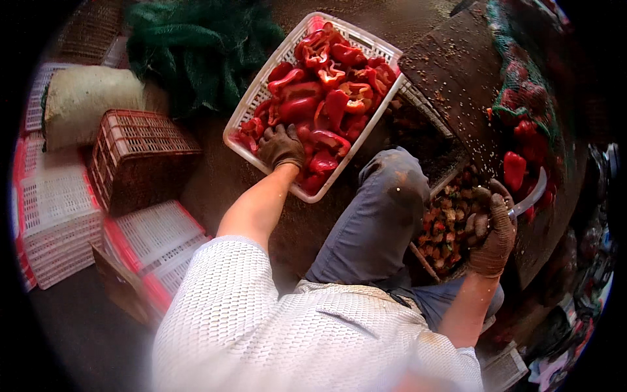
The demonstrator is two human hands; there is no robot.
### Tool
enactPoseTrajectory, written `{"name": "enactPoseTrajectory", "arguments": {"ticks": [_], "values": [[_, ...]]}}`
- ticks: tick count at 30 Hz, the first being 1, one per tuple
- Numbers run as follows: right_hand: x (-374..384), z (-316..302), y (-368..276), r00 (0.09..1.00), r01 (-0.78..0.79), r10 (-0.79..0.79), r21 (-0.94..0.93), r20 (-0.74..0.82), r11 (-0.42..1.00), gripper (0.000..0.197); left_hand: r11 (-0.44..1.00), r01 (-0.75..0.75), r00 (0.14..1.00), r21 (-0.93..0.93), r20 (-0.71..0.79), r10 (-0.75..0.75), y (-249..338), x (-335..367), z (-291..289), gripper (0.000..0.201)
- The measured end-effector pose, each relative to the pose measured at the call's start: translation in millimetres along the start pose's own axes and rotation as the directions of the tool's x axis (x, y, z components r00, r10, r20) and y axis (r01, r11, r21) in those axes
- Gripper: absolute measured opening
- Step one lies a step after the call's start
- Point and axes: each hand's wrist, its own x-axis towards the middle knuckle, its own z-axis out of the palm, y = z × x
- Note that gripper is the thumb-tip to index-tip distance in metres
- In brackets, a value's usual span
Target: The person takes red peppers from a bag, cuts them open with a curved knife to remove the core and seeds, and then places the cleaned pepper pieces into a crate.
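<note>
Halved and cut red bell peppers (336, 108) fill a white plastic crate (233, 124) ahead of me. My left hand (282, 147), in a dark brown glove, lies over the peppers at the crate's near left side. Its fingers are apart, and no pepper shows in its grip. At my right side, my gloved right hand (493, 235) is closed round a curved knife (532, 194), whose hooked blade points up and away from me. Below that hand sits a box (424, 262) of pepper cores and stem ends (447, 228).
Whole red peppers (514, 170) lie by a green mesh bag (516, 98) at the far right. Pale seeds dot the brown surface (473, 127). Stacked white crates (59, 228), a red-brown crate (140, 160) and a pale sack (95, 98) stand left. Dark green netting (196, 49) lies behind.
</note>
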Motion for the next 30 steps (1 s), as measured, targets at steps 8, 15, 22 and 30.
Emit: {"name": "enactPoseTrajectory", "arguments": {"ticks": [8,15,22,30], "values": [[-56.6,-102.1,67.8,0.947,-0.242,0.23,-0.027,-0.223,0.97,0.04,0.913,-0.387,0.916,0.13,0.162,0.366,-48.4,12.9,-40.3,0.059],[-78.4,-135.2,97.6,0.911,-0.271,0.299,0.137,-0.284,0.953,0.034,0.978,-0.065,0.998,-0.198,0.009,0.068,11.4,13.0,-16.9,0.085],[-29.2,-49.2,57.2,0.93,-0.274,0.271,0.024,-0.249,0.961,0.039,0.976,-0.087,0.976,-0.197,-0.213,0.044,26.5,-8.1,16.2,0.079],[5.5,-8.3,21.4,0.964,-0.178,0.18,0.026,-0.198,0.984,0.041,0.967,-0.152,0.95,-0.205,-0.3,0.086,22.5,4.2,24.9,0.073]]}}
